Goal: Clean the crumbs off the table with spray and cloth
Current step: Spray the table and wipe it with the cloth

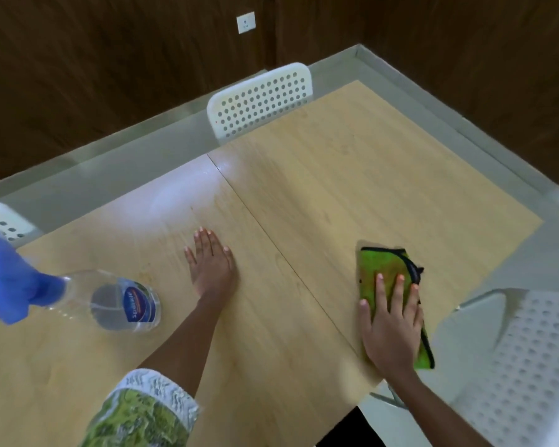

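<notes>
A light wooden table [352, 175] fills the view, with a seam running across its middle and a wet sheen near the far left part. My right hand [389, 324] lies flat on a folded green cloth [381, 269] with a black hem, near the table's right edge. My left hand [210, 262] rests palm down on the bare wood at the centre, fingers apart, holding nothing. A clear spray bottle [117, 301] with a blue trigger head [10, 279] stands at the left, apart from both hands. No crumbs are clear enough to make out.
Three white perforated chairs stand around the table: one at the far side [259, 98], one at the left edge [0, 221], one close at the right [530, 356]. Grey floor and dark wood wall panels lie beyond.
</notes>
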